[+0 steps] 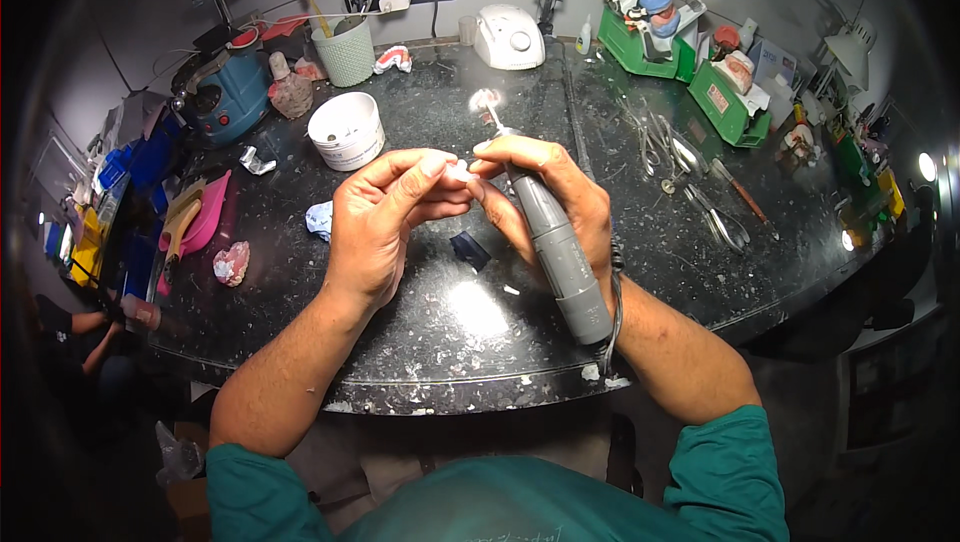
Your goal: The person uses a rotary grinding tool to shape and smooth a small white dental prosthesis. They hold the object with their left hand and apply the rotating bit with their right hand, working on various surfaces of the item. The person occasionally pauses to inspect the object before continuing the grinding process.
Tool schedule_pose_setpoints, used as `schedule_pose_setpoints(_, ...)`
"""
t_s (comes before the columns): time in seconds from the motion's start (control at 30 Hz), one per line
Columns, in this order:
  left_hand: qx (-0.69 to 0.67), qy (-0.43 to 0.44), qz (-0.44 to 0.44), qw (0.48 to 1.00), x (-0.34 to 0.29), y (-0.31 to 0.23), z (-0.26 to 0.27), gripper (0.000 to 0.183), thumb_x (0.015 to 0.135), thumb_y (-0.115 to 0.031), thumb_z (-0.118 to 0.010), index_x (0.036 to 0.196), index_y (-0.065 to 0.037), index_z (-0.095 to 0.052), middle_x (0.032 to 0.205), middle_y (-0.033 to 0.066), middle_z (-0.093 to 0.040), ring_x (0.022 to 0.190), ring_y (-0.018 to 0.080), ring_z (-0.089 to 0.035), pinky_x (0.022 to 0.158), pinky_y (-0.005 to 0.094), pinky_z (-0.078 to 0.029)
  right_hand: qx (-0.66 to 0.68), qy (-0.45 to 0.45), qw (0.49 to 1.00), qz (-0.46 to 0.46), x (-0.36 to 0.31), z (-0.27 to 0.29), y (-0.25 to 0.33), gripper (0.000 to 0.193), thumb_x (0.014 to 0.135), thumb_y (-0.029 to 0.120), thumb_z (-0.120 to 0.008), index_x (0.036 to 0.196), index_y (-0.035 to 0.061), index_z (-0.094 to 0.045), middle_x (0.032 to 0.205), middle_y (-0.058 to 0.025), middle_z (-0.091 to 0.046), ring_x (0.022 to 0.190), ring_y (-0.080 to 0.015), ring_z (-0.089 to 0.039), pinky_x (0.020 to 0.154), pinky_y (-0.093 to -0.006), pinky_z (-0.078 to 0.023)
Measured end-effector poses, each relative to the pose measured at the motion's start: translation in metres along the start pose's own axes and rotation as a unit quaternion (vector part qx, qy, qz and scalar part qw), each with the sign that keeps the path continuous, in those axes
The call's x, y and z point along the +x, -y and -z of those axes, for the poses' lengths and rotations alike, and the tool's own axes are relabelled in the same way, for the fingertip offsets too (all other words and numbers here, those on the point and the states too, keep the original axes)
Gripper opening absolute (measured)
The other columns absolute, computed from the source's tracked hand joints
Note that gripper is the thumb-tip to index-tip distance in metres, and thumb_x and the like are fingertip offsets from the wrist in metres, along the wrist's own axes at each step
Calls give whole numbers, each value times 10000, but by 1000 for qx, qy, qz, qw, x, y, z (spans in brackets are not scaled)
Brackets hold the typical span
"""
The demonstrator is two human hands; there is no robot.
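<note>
Small pale piece (459, 172): I see it above the black worktop (400, 352), at the left fingertips.
Left hand (375, 212): pinching that piece between thumb and fingers.
Right hand (575, 187): wrapped around a grey handpiece (550, 232), fingertips right by the piece (whether they touch it, I cannot tell from here).
Handpiece tip (486, 102): a whitish blur to me, pointing away from the person.
White tub (350, 155): just beyond the left hand.
Dark scrap (469, 251): on the worktop between the forearms.
Metal tools (686, 154): lying right of the right hand.
</note>
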State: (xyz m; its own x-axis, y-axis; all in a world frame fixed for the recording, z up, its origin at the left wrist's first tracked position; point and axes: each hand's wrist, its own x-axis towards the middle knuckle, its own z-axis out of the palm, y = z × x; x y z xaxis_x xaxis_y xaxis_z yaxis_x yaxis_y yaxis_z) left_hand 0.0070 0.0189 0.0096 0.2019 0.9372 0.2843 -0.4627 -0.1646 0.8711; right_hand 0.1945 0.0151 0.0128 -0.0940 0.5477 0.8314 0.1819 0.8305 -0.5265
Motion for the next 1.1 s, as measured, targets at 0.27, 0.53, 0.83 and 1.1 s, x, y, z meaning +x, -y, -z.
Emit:
schedule_pose_setpoints(0.27,29,15,6,999,0,1,0,236,983,-100,-665,1174,35,-641,1038,172,-736,926,206,-739,853,316,-612,3,-1,1000,2,0,0,1,356,820,-39,-744,1155,58,-674,1025,-101,-716,918,-225,-724,802,-332,-577)
schedule_pose_setpoints(0.53,-14,-4,30,999,-2,-1,-5,245,967,-76,-672,1183,39,-666,1087,170,-728,967,213,-729,882,319,-606,-17,-15,999,24,1,1,-1,351,811,-39,-750,1135,74,-680,1027,-82,-720,907,-231,-706,818,-344,-550)
schedule_pose_setpoints(0.83,-19,-7,42,999,-3,1,-7,225,960,-110,-682,1133,33,-686,1090,152,-728,983,198,-716,927,336,-588,-13,-13,1000,14,-1,0,0,373,792,-55,-749,1130,85,-681,995,-63,-715,895,-222,-699,810,-339,-542)
schedule_pose_setpoints(1.1,-9,-23,0,1000,-4,0,-7,174,965,-76,-676,1092,42,-686,1062,165,-739,972,207,-729,901,324,-598,-69,-18,997,14,5,8,8,385,760,13,-781,1133,75,-711,967,-88,-702,826,-220,-657,783,-342,-540)
